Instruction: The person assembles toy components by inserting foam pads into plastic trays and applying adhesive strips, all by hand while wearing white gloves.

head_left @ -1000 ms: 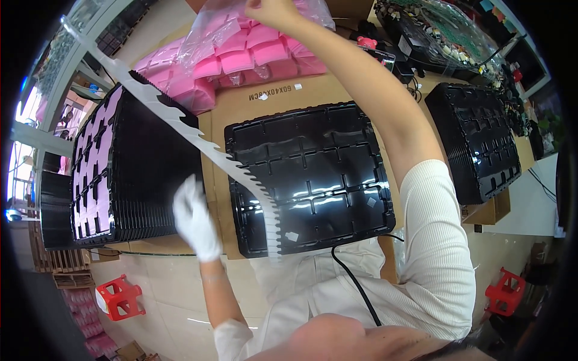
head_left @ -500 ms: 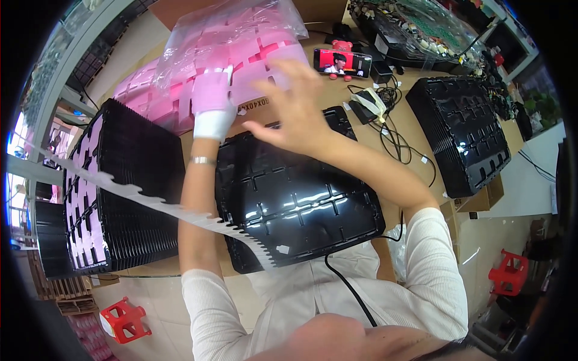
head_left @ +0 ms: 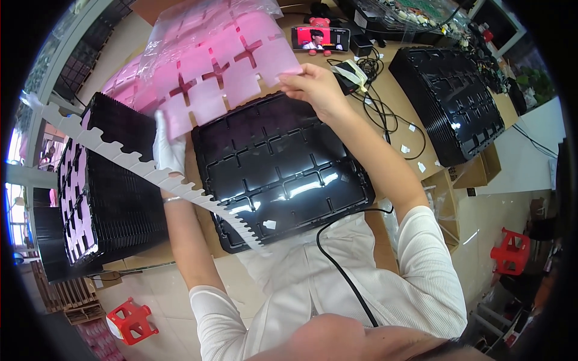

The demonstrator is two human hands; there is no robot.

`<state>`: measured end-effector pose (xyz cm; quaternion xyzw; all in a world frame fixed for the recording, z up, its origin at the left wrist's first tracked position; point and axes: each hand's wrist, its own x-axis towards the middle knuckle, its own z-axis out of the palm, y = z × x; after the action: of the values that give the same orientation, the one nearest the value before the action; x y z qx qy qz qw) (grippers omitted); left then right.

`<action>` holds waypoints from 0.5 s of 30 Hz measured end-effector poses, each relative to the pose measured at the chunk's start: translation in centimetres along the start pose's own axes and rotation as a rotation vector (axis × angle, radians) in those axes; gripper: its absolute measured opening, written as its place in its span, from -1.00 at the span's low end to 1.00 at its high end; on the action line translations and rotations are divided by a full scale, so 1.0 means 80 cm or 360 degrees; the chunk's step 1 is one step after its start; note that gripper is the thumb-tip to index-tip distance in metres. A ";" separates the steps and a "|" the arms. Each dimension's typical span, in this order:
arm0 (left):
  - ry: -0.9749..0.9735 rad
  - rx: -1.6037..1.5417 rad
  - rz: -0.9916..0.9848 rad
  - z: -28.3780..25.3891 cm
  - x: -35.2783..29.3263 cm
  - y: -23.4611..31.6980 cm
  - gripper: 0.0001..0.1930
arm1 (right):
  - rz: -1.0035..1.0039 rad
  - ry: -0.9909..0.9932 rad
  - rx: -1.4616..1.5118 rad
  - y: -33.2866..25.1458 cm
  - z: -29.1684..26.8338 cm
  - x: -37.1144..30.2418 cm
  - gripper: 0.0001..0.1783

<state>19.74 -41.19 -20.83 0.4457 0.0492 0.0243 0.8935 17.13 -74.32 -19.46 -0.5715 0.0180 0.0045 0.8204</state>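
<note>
A pink sheet (head_left: 232, 86) with cross-shaped cutouts is stretched between my two hands. My left hand (head_left: 168, 147), in a white glove, is closed on its near left corner. The bare fingers of my right hand (head_left: 316, 90) pinch its right corner. Below and nearer to me lies a black moulded plastic tray (head_left: 265, 168) with cross-shaped ridges, its far edge partly under the sheet. A white notched strip (head_left: 144, 170) crosses the view from the upper left down to the tray's near edge, hiding part of my left wrist.
A tall stack of black trays with pink layers (head_left: 120, 192) stands at left. Another black tray stack (head_left: 448, 102) is at right. Behind are clear plastic film (head_left: 162, 36), a phone (head_left: 320, 39) on a red stand and tangled black cables (head_left: 388, 114). Red stools (head_left: 132, 322) stand on the floor.
Both hands have taken hold of the pink sheet's near corners. The sheet has been drawn toward me, over the tray's far edge. The left hand came nearer and leftward.
</note>
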 end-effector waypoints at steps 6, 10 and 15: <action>0.0375 0.1294 0.0122 -0.005 -0.093 -0.021 -0.75 | 0.0104 -0.0124 -0.0045 0.017 -0.042 -0.097 -0.73; 0.0437 0.1516 -0.0035 0.019 -0.177 -0.033 -0.73 | 0.0268 0.0001 0.0085 0.020 -0.052 -0.167 -0.73; 0.0538 0.1483 -0.0148 0.017 -0.230 -0.047 -0.71 | 0.0150 0.0186 -0.0303 0.062 -0.080 -0.201 -0.71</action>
<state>1.62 -46.17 -21.77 0.7847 0.2187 0.0317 0.5791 0.73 -78.38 -25.76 -0.6447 0.0922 0.0115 0.7588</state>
